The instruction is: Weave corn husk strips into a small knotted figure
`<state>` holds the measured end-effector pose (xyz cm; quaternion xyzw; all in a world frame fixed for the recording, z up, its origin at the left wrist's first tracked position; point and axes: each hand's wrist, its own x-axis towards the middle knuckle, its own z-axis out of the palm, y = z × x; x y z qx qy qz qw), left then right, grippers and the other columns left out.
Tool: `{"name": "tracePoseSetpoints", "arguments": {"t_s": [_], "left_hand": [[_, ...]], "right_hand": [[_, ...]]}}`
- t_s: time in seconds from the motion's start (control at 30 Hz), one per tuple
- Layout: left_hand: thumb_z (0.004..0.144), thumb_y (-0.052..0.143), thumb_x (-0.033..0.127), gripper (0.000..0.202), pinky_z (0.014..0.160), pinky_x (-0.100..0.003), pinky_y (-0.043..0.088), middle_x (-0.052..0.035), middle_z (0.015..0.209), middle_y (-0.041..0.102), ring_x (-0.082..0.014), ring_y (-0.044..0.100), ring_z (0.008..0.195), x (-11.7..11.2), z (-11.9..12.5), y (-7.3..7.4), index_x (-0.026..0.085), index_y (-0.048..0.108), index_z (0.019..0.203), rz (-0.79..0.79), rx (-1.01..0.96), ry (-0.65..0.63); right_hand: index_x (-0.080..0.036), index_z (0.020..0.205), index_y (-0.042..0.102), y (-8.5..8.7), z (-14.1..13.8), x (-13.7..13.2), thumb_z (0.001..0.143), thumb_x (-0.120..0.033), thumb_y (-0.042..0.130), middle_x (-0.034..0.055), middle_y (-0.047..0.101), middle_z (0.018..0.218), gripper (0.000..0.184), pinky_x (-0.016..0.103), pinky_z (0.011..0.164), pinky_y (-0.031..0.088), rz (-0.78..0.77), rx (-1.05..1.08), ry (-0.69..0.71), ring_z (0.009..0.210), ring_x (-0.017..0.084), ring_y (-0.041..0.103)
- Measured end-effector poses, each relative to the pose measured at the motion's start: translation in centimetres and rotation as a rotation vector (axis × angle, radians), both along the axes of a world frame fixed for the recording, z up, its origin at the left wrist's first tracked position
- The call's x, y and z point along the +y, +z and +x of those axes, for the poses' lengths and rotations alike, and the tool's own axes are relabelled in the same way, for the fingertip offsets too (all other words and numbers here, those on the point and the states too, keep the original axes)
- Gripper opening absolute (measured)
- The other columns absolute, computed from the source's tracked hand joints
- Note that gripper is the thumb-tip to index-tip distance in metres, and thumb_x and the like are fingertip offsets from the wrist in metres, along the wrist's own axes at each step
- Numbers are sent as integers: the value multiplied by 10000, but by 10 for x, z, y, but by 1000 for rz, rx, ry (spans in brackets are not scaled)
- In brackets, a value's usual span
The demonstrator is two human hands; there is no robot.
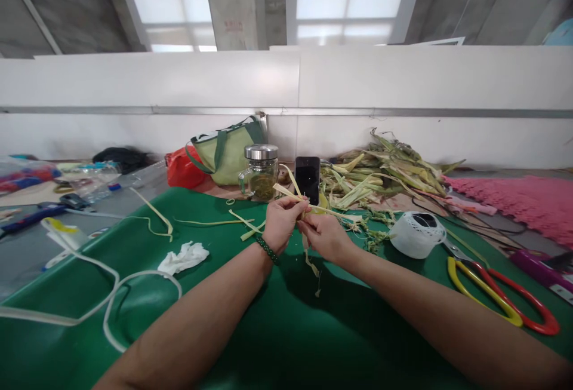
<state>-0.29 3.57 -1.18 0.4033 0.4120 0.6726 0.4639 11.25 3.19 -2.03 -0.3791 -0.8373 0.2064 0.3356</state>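
Note:
Both hands meet over the green sheet [268, 336], closed on pale strips of dried husk [340, 215]. My left hand [283, 221], with a dark beaded bracelet [267, 250] on its wrist, pinches the strips where they cross. From below and beside it, my right hand [327, 236] grips the same husk with thumb and forefinger. One strip sticks out to the right, another rises to the upper left, and a twisted end hangs under the hands. Just behind them a dark phone [307, 176] stands upright. Fingers partly hide how the strips are joined.
A lidded glass jar [262, 178] and a green bag [230, 152] stand behind. A husk heap [394, 166] lies back right. Nearer right are a white roll [414, 238] and scissors [496, 294]. At left lie a crumpled tissue [184, 257] and a white cord [111, 303].

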Motion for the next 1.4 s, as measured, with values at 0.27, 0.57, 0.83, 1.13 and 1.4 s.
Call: {"name": "tracePoseSetpoints", "arguments": {"t_s": [0.27, 0.57, 0.83, 1.13, 1.4], "left_hand": [[529, 782, 223, 193, 455, -169, 411, 25, 495, 599, -72, 528, 462, -3, 1, 5, 119, 678, 654, -50, -33, -44], [510, 809, 198, 279, 498, -191, 412, -15, 567, 655, -80, 532, 511, -5, -10, 10, 101, 728, 759, -125, 29, -164], [588, 746, 260, 167, 548, -223, 422, -63, 722, 699, -91, 527, 559, 1, -11, 5, 103, 707, 631, 79, 212, -68], [562, 799, 267, 389, 634, -228, 496, 4, 656, 675, -121, 630, 632, -5, -16, 13, 150, 611, 882, 74, 144, -371], [551, 823, 314, 366, 600, -202, 517, 24, 654, 640, -94, 612, 598, -12, -16, 16, 155, 600, 793, 7, 94, -525]], "right_hand": [[-195, 544, 425, -8, -2, 5, 853, -226, 449, -11, 479, 486, 311, 231, 493, 312, 20, -36, -4, 478, 116, 428], [-173, 591, 518, 0, 8, 9, 876, -236, 440, 12, 554, 556, 302, 238, 500, 300, 40, -216, -8, 490, 119, 462], [-158, 650, 579, 13, 11, -12, 908, -300, 445, 42, 591, 555, 323, 256, 485, 266, 478, -389, -99, 471, 133, 489], [-176, 890, 614, 54, 55, 13, 853, -271, 510, 87, 677, 886, 146, 329, 748, 453, 605, 70, -119, 846, 214, 611], [-165, 880, 680, 57, 54, 22, 833, -332, 558, 61, 701, 907, 212, 292, 770, 457, 141, -31, 272, 862, 192, 627]]}}
